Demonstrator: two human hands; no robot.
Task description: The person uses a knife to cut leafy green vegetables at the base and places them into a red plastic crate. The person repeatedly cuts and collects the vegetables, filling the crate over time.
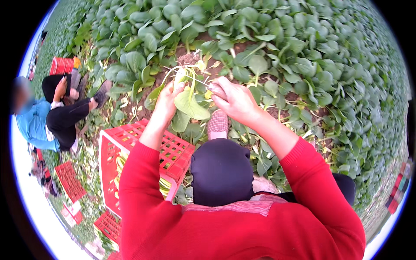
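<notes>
My left hand (167, 99) grips an uprooted leafy green plant (192, 104) by its pale stalks. Its root clump (189, 59), with soil clinging to it, points away from me, and the broad leaves hang towards my foot. A knife with a thin blade (199, 80) is in my right hand (231, 96), which is closed around the handle. The blade crosses the stalks just below the roots; whether its edge has entered them I cannot tell. Beneath my left forearm stands a red plastic crate (178, 151) with pale-stalked greens (121, 167) inside.
Dense leafy greens (292, 58) grow ahead and to the right. My shoe (217, 123) rests among cut leaves. At left sits another person (37, 122), with a red crate (61, 66) beyond. More red crates (71, 182) stand on the leaf-strewn ground behind at left.
</notes>
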